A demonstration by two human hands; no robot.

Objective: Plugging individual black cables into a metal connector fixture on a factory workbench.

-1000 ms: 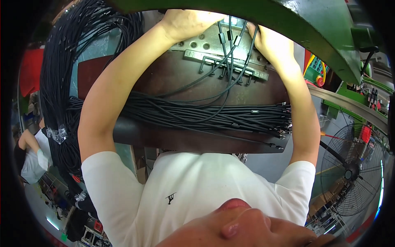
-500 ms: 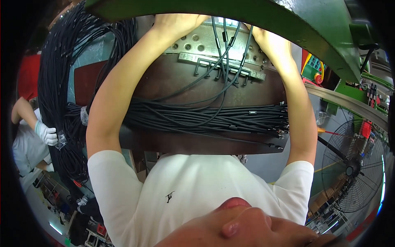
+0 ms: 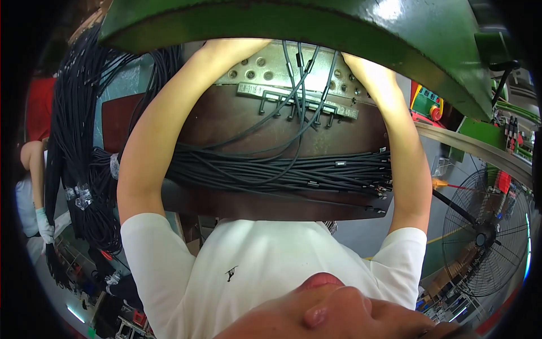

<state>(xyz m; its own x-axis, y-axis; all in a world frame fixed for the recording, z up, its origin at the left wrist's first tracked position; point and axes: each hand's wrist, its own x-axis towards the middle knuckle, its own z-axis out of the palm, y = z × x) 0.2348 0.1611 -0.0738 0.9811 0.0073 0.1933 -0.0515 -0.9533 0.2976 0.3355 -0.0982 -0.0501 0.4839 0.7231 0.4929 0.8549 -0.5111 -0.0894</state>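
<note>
My left hand (image 3: 244, 45) and my right hand (image 3: 357, 63) reach in under the green machine frame (image 3: 271, 25), which hides the fingers of both. Between them, several thin black cables (image 3: 302, 85) run up beneath the frame; what my hands hold there cannot be seen. The cables pass over a lit metal plate (image 3: 262, 66) with round holes and cross a metal bar (image 3: 248, 89) fitted with small pegs. A thick bundle of black cables (image 3: 254, 172) lies across the dark brown work board (image 3: 226, 121), close to my body.
Long black cable bundles (image 3: 79, 118) hang at the left. Beyond them, a co-worker's gloved hand (image 3: 44, 226) grips dark strands. To the right are a green control box with a red button (image 3: 435, 113), an orange-handled screwdriver (image 3: 440, 183) and a caged fan (image 3: 480, 237).
The green frame sits lower in view and covers more of my hands. My arms keep nearly the same pose. The co-worker's gloved hand has moved down and left, away from the hanging bundle.
</note>
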